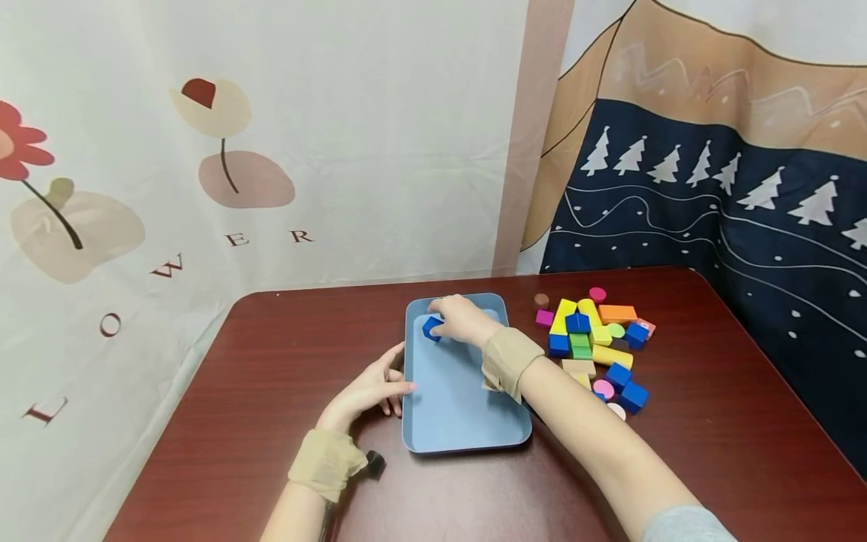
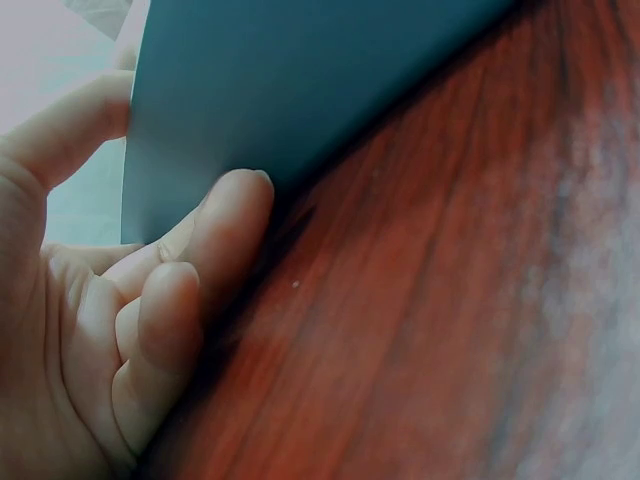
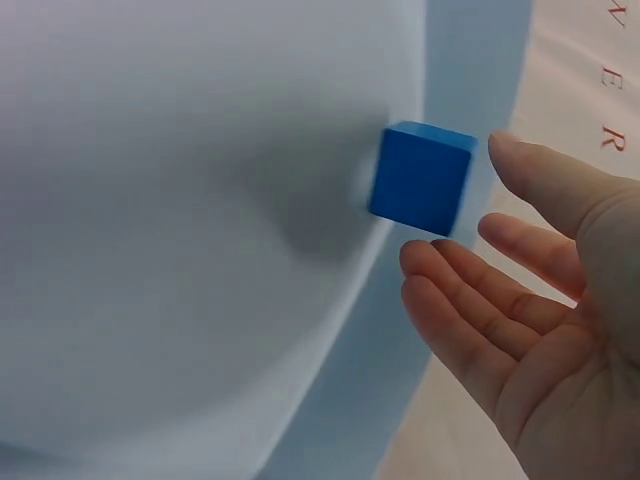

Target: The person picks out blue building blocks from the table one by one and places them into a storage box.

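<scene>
A pale blue rectangular tray (image 1: 460, 399) lies on the table. At its left side, my left hand (image 1: 372, 385) holds the rim; the left wrist view has the thumb over the edge and curled fingers (image 2: 235, 215) against the outer wall. Over the tray's far left part is my right hand (image 1: 463, 320), thumb and fingers spread apart. A blue cube (image 3: 422, 182) is tilted just beyond its fingertips (image 3: 425, 262), with a visible gap to the thumb. Whether the cube touches the tray I cannot tell; a blurred shadow lies beside it.
Right of the tray is a loose pile of coloured blocks, with yellow blocks (image 1: 562, 316), a green block (image 1: 579, 346), an orange block (image 1: 617, 314) and blue cubes (image 1: 633, 397). The dark red wooden table (image 1: 284, 361) meets a printed curtain (image 1: 406, 150) behind.
</scene>
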`<control>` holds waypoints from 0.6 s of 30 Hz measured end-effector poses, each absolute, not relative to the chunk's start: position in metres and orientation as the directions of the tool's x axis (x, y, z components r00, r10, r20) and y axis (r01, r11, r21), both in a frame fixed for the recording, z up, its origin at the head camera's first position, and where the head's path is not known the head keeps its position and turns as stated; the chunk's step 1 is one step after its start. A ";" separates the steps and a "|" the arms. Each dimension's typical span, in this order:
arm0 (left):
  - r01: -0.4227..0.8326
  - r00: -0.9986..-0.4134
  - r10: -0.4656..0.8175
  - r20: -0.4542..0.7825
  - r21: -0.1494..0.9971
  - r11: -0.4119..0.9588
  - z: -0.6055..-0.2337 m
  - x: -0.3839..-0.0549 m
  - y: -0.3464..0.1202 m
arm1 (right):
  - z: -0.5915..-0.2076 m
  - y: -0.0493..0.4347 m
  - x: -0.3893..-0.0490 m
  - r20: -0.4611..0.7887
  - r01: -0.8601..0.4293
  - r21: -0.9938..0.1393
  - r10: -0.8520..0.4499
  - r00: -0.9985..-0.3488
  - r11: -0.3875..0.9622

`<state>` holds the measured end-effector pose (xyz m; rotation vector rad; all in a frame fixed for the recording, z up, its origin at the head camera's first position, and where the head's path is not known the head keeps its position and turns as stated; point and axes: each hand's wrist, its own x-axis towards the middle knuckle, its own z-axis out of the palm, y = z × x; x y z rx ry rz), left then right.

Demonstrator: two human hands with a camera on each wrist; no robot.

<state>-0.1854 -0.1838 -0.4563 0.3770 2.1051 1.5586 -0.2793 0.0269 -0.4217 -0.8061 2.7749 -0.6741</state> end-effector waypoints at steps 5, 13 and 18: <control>-0.067 -0.841 0.493 -0.224 0.946 0.316 -0.447 -0.182 -0.183 | -0.411 0.031 -0.279 -0.060 -0.428 -0.489 -0.519 -0.853 0.760; -0.068 -0.845 0.487 -0.223 0.947 0.315 -0.447 -0.182 -0.183 | -0.396 0.037 -0.276 -0.040 -0.441 -0.490 -0.525 -0.850 0.752; -0.070 -0.841 0.493 -0.222 0.949 0.308 -0.449 -0.183 -0.182 | -0.390 0.040 -0.274 -0.023 -0.444 -0.484 -0.518 -0.855 0.754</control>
